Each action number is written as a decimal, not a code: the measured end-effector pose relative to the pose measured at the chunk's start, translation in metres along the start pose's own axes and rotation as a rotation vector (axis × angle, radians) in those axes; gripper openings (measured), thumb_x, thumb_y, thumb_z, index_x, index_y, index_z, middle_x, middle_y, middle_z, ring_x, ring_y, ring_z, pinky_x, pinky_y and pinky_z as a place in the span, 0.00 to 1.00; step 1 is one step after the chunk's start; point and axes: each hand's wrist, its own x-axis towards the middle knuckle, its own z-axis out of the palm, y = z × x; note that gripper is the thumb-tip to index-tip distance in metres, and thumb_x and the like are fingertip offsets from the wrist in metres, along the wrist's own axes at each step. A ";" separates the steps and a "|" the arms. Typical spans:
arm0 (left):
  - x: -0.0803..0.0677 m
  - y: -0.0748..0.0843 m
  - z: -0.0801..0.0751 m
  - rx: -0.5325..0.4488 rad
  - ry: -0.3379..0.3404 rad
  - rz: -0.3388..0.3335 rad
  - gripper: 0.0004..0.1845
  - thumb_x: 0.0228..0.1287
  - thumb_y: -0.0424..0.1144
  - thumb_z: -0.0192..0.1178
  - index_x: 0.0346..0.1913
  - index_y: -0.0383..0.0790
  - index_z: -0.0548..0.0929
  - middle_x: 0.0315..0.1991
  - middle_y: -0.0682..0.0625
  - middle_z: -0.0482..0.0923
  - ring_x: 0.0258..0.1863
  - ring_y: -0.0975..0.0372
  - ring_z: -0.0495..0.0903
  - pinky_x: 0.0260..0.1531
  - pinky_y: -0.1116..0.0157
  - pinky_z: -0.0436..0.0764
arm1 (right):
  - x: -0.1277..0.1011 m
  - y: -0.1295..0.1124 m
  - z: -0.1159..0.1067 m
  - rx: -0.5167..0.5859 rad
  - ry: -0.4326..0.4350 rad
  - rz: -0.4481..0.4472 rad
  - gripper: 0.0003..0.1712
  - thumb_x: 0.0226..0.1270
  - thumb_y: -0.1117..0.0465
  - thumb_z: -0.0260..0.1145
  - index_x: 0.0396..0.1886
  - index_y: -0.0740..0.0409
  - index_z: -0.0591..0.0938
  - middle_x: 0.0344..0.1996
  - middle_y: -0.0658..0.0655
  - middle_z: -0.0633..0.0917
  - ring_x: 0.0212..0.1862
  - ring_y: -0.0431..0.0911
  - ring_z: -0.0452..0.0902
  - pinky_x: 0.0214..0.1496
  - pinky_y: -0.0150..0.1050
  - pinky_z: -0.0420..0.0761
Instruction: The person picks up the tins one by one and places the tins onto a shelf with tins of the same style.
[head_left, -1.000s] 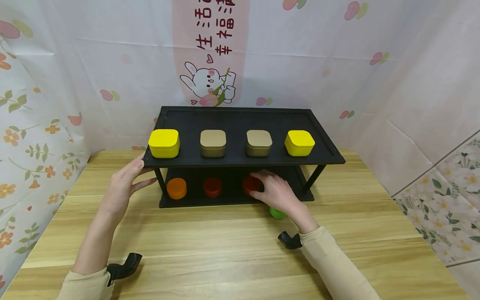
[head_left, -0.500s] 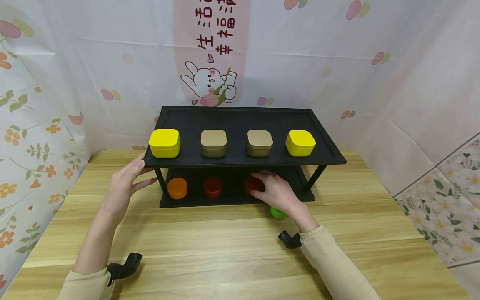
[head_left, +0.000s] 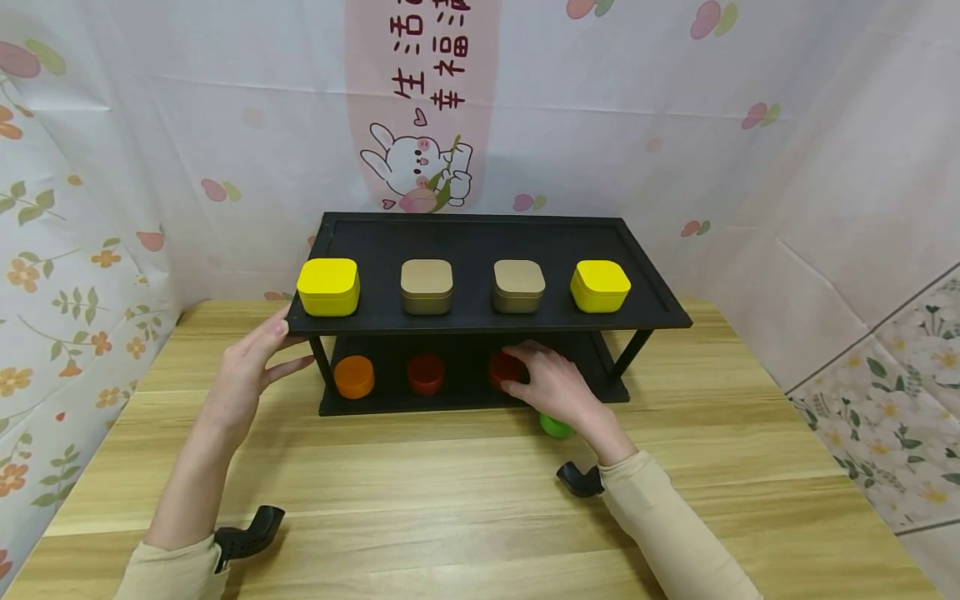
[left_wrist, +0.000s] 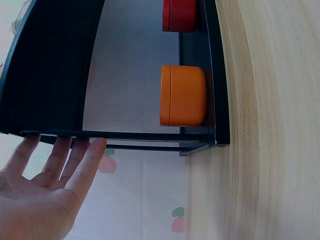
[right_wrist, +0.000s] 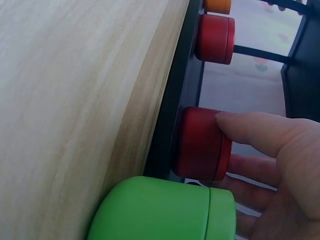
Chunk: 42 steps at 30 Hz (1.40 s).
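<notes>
In the head view my right hand (head_left: 553,382) reaches in under the upper board and grips a red lidded jar (right_wrist: 202,145) on the lower board. The right wrist view shows the thumb against the near side of its lid, with the other fingers behind. My left hand (head_left: 243,371) is at the left end of the black two-tier rack (head_left: 480,242); its straight fingertips touch the upper board's side edge. A second red jar (head_left: 426,375) and an orange jar (head_left: 354,377) stand farther left on the lower tier.
Two yellow boxes (head_left: 328,287) and two tan boxes (head_left: 427,287) line the top board's front. A green jar (right_wrist: 160,210) stands just before the rack, partly hidden under my right wrist in the head view. The wooden table (head_left: 405,500) extends toward me; a printed cloth hangs behind.
</notes>
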 end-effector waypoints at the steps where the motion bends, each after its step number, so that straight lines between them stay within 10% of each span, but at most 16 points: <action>1: 0.000 0.000 0.000 -0.001 0.000 0.000 0.26 0.83 0.50 0.47 0.75 0.45 0.72 0.67 0.64 0.74 0.57 0.68 0.79 0.50 0.74 0.87 | 0.000 0.000 0.000 0.001 0.000 -0.001 0.31 0.68 0.50 0.72 0.68 0.54 0.80 0.62 0.58 0.82 0.57 0.53 0.82 0.55 0.52 0.87; 42: 0.001 -0.002 0.000 -0.008 -0.005 0.005 0.26 0.83 0.50 0.47 0.76 0.45 0.71 0.68 0.65 0.73 0.57 0.68 0.80 0.50 0.75 0.87 | -0.043 0.025 -0.014 0.006 0.066 -0.005 0.39 0.62 0.44 0.76 0.71 0.51 0.78 0.64 0.60 0.83 0.58 0.56 0.84 0.55 0.57 0.87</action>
